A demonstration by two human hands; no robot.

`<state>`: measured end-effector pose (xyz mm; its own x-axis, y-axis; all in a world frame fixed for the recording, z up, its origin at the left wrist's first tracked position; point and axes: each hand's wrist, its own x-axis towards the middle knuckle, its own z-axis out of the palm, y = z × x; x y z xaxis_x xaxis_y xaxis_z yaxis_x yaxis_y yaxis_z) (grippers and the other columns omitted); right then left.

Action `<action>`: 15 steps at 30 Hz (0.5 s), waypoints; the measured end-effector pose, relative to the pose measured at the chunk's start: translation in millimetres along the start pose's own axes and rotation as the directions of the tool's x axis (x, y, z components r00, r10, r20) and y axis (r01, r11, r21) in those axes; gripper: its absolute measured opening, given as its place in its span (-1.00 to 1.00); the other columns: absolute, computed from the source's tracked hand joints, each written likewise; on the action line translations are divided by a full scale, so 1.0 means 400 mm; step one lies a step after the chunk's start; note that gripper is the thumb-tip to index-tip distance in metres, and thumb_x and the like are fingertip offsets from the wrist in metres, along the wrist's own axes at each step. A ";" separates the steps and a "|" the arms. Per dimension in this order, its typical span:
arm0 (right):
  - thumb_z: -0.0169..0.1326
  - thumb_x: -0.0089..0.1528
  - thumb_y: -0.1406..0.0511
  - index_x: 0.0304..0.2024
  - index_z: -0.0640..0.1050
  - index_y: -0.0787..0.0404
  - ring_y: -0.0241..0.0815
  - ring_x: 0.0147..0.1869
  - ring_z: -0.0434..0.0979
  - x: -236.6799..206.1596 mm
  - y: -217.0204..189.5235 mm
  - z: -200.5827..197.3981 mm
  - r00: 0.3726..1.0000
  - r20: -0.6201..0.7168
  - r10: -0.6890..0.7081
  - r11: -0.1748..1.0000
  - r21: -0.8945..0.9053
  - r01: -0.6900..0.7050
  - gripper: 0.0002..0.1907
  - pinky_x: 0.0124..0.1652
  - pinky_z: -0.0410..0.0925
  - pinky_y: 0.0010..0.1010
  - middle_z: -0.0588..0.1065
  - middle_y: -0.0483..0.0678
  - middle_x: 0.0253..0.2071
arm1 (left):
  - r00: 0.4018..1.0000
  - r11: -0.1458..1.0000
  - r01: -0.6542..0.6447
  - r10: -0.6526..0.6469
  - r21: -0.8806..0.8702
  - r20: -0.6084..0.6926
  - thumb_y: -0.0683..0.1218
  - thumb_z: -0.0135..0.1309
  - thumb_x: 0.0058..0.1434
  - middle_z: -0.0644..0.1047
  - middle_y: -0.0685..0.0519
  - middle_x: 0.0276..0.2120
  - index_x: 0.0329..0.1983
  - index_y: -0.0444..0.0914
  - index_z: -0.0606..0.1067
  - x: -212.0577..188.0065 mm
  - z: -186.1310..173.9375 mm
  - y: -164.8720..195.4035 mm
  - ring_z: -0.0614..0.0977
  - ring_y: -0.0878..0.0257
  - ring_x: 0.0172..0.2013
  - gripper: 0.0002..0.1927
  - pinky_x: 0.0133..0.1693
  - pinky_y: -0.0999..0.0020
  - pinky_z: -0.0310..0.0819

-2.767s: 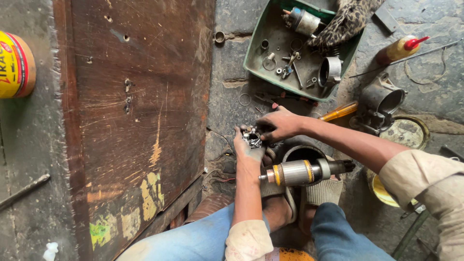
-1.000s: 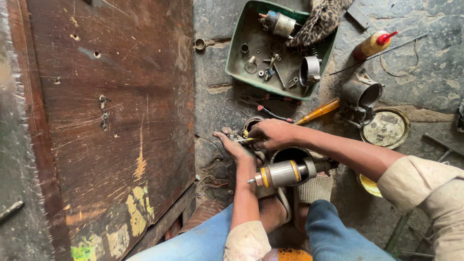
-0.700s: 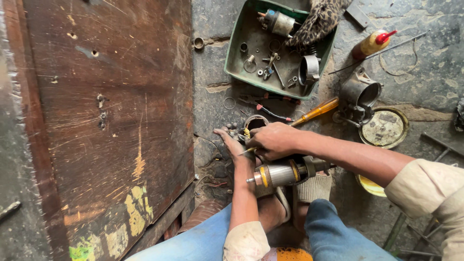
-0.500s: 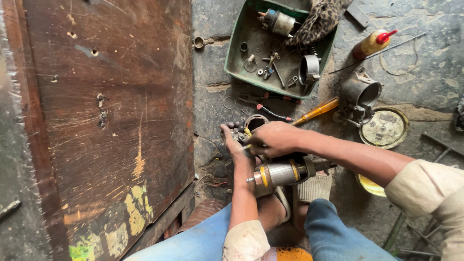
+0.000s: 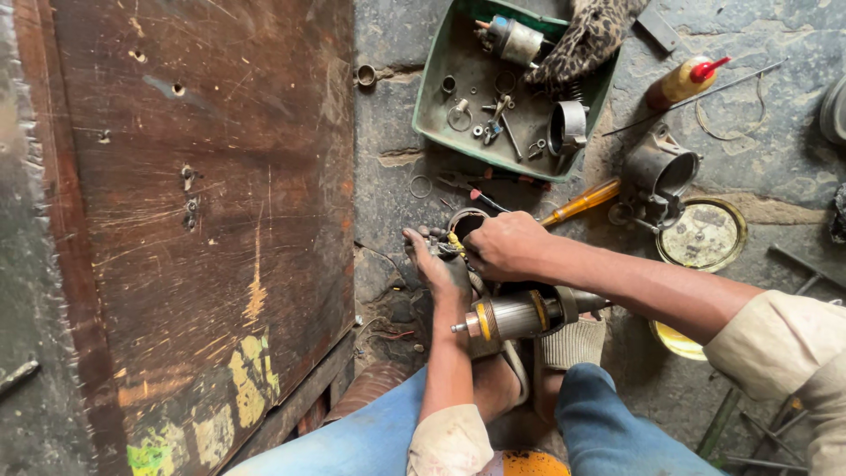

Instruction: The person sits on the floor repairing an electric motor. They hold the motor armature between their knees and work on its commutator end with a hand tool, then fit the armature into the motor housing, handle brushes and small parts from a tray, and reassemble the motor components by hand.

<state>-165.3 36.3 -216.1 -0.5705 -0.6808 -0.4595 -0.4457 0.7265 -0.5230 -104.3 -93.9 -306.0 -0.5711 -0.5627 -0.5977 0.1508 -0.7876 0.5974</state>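
Just above the motor rotor (image 5: 520,316), which lies on its side near the person's feet, both hands meet around one small round metal part (image 5: 461,231). That part sits on the stone floor (image 5: 775,167), up and a little left from the rotor, and most of it is hidden by fingers. The left hand (image 5: 438,264) lies open and flat beside it, palm up, fingers stretched out and touching small dark bits next to the part. The right hand (image 5: 504,245) is curled down over the part from the right side; its fingers look closed on something small there, but I cannot tell what. Both hands are touching the part, so neither one is really nearer. The rotor's long way runs left to right, with its thin shaft tip pointing left, toward the left arm, and it lies under the right arm. Up from the rotor there is one green tray (image 5: 438,115) with one little motor piece, one metal ring and many small screws and washers inside. One spotted cloth (image 5: 586,40) hangs over the tray's far edge. Right of the tray stands one yellow bottle with a red tip (image 5: 683,81). Between the tray and the rotor lies one screwdriver with an orange handle (image 5: 582,203). One grey metal housing (image 5: 656,176) sits up and right of the rotor, beside one round tin lid (image 5: 702,234). Far left of the rotor is one big brown wooden board (image 5: 203,220).
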 end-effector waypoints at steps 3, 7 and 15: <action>0.06 0.21 0.08 -0.33 0.62 0.24 0.27 -0.27 0.63 0.000 -0.007 0.008 0.998 0.013 0.057 0.997 0.050 -0.057 -0.65 -0.23 0.48 0.05 0.58 0.25 -0.39 | 1.000 0.999 -0.016 0.016 -0.037 0.011 0.16 0.08 0.39 0.43 0.13 -0.37 -0.24 -0.17 0.37 0.000 0.007 0.001 0.47 0.31 -0.35 -0.67 -0.28 0.36 0.42; 0.07 0.15 0.18 -0.31 0.61 0.30 0.30 -0.18 0.63 0.008 -0.031 0.006 0.992 0.056 0.114 0.988 0.101 -0.119 -0.70 -0.18 0.48 0.05 0.58 0.27 -0.31 | 0.998 0.998 -0.018 0.022 0.054 -0.061 0.11 0.09 0.37 0.47 0.08 -0.34 -0.19 -0.21 0.38 -0.016 0.010 0.010 0.51 0.28 -0.31 -0.69 -0.24 0.35 0.45; 0.02 0.16 0.21 -0.26 0.63 0.37 0.29 -0.09 0.64 0.061 -0.066 0.013 0.915 0.179 0.360 0.892 0.220 -0.394 -0.66 -0.08 0.48 0.03 0.58 0.32 -0.22 | 0.973 0.967 0.109 -0.056 0.230 -0.225 0.16 0.14 0.26 0.54 -0.01 -0.08 0.02 -0.22 0.43 -0.054 0.020 0.023 0.60 0.19 -0.17 -0.56 -0.12 0.24 0.52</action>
<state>-163.8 0.2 -217.2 -0.5594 -0.3780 -0.7376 -0.0205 0.8960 -0.4436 -97.0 -86.8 -283.4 -0.3824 -0.5599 -0.7350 -0.1022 -0.7650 0.6359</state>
